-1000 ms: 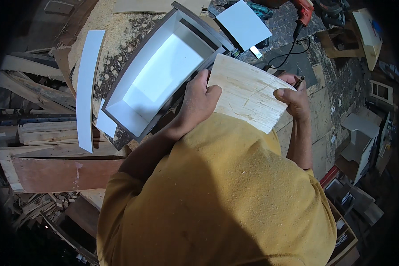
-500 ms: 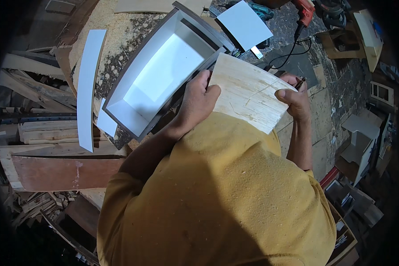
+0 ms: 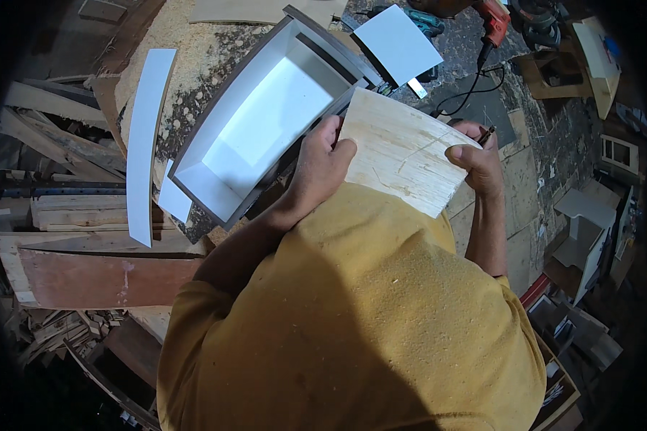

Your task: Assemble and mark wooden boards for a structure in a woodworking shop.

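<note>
A pale wooden board (image 3: 406, 151) with scratches and a rough lower right edge is held flat in front of my chest. My left hand (image 3: 323, 156) is closed on its left edge, thumb on top. At the right edge, my right hand (image 3: 478, 159) grips it with the thumb on the upper face. A dark, thin stick like a pencil (image 3: 487, 134) also sits in the right hand's fingers; its kind is not clear. Just beyond my left hand rests an open drawer box (image 3: 230, 93) with a white inside and dark rims.
Left of the box lies a curved white strip (image 3: 147, 144), near a sawdust heap (image 3: 201, 43). A white square panel (image 3: 397, 44), a teal drill (image 3: 425, 21) and a red corded power tool (image 3: 493, 25) are at the far side. Wood offcuts (image 3: 57, 115) pile up at the left.
Both hands keep the same hold on the board, which stays in place. Only the surroundings shift very slightly in the picture.
</note>
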A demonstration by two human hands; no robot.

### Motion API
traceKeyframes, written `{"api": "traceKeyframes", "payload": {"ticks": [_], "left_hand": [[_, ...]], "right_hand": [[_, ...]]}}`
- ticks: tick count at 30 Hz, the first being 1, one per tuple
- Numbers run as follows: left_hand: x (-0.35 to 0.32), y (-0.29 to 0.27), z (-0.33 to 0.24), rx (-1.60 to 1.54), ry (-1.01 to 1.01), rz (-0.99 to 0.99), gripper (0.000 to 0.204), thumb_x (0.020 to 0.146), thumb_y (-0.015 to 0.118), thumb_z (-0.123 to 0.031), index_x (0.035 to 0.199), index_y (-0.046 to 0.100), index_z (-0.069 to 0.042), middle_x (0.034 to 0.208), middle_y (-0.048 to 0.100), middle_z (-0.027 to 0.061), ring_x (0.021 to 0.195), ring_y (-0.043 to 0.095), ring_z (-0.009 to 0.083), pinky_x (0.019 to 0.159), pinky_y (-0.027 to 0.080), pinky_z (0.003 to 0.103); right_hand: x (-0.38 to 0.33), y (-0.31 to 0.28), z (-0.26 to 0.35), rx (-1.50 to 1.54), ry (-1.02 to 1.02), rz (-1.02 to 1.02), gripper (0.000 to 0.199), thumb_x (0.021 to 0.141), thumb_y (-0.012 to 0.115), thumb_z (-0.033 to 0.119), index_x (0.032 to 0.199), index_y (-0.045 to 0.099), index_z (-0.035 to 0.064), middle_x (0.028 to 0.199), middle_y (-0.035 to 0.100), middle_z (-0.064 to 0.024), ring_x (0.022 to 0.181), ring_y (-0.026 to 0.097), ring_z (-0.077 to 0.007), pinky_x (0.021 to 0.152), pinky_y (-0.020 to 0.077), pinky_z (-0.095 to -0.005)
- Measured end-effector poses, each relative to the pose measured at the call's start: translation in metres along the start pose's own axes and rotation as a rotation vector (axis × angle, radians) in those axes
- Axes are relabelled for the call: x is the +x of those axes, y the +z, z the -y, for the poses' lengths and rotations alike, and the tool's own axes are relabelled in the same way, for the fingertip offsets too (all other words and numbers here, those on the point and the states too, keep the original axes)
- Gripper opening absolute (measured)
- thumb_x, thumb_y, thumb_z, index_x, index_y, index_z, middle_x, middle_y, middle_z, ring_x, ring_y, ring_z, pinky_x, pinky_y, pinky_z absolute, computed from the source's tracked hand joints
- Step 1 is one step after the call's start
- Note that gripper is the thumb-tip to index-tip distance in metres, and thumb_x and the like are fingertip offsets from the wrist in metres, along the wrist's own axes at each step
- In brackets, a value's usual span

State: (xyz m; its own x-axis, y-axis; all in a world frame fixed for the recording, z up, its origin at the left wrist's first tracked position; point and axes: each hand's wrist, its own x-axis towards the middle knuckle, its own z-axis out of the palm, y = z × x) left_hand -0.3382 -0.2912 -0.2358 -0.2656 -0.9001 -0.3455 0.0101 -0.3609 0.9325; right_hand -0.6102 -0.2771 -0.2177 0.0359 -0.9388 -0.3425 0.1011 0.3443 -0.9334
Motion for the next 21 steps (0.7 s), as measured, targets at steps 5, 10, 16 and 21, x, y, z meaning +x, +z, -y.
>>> {"api": "traceKeyframes", "payload": {"ticks": [5, 10, 16, 21], "left_hand": [[-0.004, -0.002, 0.005, -0.024, 0.054, 0.005, 0.022, 0.085, 0.045, -0.002, 0.103, 0.052, 0.007, 0.095, 0.061, 0.0112, 0.087, 0.055, 0.0112, 0.078, 0.046, 0.028], [0.002, -0.001, 0.005, -0.14, 0.155, -0.083, 0.028, 0.082, 0.05, 0.002, 0.11, 0.051, 0.006, 0.105, 0.058, 0.0128, 0.09, 0.055, 0.0154, 0.082, 0.046, 0.031], [0.008, -0.024, -0.021, 0.792, 0.703, -0.101, 0.027, 0.073, 0.07, -0.002, 0.1, 0.066, -0.006, 0.104, 0.057, 0.0095, 0.091, 0.053, 0.0228, 0.081, 0.045, 0.034], [0.018, -0.033, -0.039, 1.082, 0.811, 0.069, 0.011, 0.073, 0.072, -0.007, 0.083, 0.068, -0.01, 0.091, 0.058, 0.0035, 0.089, 0.053, 0.0203, 0.085, 0.038, 0.038]], "right_hand": [[0.002, 0.0, 0.001, 0.016, -0.016, 0.031, 0.025, 0.064, 0.074, 0.015, 0.083, 0.065, 0.0014, 0.072, 0.063, -0.0008, 0.059, 0.056, -0.0072, 0.057, 0.046, -0.0229], [0.004, -0.005, -0.003, 0.055, -0.028, 0.03, 0.025, 0.065, 0.074, 0.016, 0.082, 0.064, 0.0007, 0.07, 0.062, -0.0004, 0.059, 0.055, -0.006, 0.055, 0.0449, -0.0231], [0.007, -0.004, -0.008, 0.045, -0.036, -0.007, 0.026, 0.066, 0.073, 0.018, 0.082, 0.064, 0.0008, 0.064, 0.059, -0.0003, 0.05, 0.052, -0.0054, 0.045, 0.0423, -0.0222], [0.008, -0.004, -0.005, -0.01, -0.011, -0.015, 0.029, 0.064, 0.074, 0.022, 0.082, 0.064, 0.0008, 0.063, 0.059, -0.0008, 0.044, 0.049, -0.0054, 0.039, 0.0411, -0.0214]]}}
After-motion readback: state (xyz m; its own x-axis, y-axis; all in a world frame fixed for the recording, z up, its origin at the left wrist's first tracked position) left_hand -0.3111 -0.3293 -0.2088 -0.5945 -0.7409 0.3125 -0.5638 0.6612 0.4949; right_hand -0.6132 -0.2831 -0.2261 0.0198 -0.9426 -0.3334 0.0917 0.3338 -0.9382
